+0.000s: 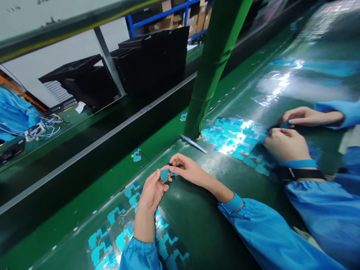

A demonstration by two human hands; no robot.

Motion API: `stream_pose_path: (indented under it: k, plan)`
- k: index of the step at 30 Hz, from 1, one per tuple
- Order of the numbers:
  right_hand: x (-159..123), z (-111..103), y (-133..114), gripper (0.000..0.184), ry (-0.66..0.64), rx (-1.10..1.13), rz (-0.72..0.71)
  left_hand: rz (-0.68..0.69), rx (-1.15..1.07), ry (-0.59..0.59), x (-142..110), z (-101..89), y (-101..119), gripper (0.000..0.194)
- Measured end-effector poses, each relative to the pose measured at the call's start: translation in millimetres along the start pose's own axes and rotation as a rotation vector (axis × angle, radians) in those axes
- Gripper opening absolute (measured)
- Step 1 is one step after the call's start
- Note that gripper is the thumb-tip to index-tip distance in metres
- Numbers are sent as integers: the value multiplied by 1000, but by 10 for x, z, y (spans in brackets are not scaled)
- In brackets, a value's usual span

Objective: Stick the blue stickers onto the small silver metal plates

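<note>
My left hand and my right hand meet above the green bench mat, pinching a small blue-and-black piece between their fingertips. Below my left wrist, similar pieces lie on a clear plastic sheet. Two loose pieces rest near the mat's far edge. Metal tweezers lie beyond my right hand. To the right, a co-worker's hands work at another sheet of blue pieces.
A green post rises behind the tweezers. Beyond the bench runs a dark conveyor belt. Black trays stand stacked behind it, with cardboard boxes on a blue shelf farther back. Cables and blue cloth lie at far left.
</note>
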State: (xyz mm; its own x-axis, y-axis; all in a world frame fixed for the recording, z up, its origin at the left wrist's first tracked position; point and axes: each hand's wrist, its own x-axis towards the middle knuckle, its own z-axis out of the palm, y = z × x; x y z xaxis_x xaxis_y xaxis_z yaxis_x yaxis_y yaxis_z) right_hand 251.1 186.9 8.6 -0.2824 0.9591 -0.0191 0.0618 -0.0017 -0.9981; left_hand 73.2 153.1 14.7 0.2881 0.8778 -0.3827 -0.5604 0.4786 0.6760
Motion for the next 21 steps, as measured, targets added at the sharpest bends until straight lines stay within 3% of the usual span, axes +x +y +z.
stream_pose_path:
  k: [5,11,14,18,21]
  plan:
    - [-2,48,78,32,-50,-58,34,27,68,34,10,45,-2,52]
    - [27,34,14,42,-39,-47,-48,319,586,205,63,97,-43,51]
    - [34,56,-58,47,-86,10,-68,382,565,225,71,76,8,52]
    - [83,120,-47,49,-149,72,-51,451,478,351,68,10,86,52]
    - [181,90,5,49,-132,109,-38,467,472,391,53,21,81,50]
